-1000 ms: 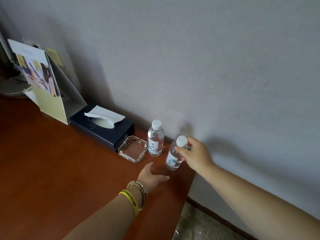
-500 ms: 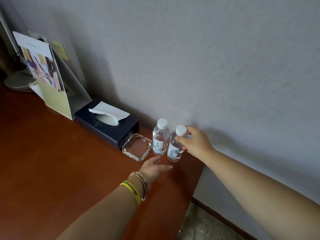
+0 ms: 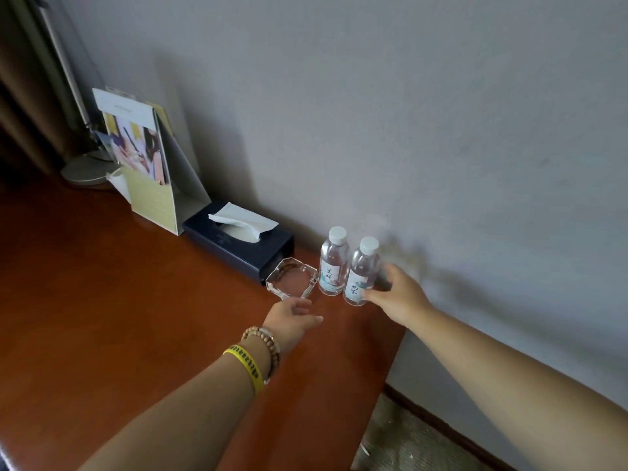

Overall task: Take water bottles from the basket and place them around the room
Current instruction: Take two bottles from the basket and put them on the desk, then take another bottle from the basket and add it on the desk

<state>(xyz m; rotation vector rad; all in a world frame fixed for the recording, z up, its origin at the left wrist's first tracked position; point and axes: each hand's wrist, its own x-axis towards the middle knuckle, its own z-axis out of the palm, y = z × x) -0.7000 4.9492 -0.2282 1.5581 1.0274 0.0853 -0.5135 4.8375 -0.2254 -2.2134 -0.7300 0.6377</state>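
Two small clear water bottles with white caps stand upright side by side on the brown desk [image 3: 119, 300], close to the wall. The left bottle [image 3: 333, 266] stands free. My right hand [image 3: 399, 297] holds the right bottle [image 3: 362, 270] low down, thumb at its front near the base and fingers behind it. My left hand [image 3: 292, 319], with a bead bracelet and a yellow wristband, hovers low over the desk just in front of the bottles, fingers relaxed and holding nothing. No basket is in view.
A glass ashtray [image 3: 292, 277] sits just left of the bottles, then a dark tissue box [image 3: 238, 237], a brochure stand [image 3: 149, 171] and a lamp base [image 3: 85, 168]. The desk's right edge runs just past the bottles; carpet [image 3: 407, 443] lies below.
The right bottle went from tilted and apart to upright beside the left bottle. My right hand slid from its cap down to its lower body. My left hand stayed in place.
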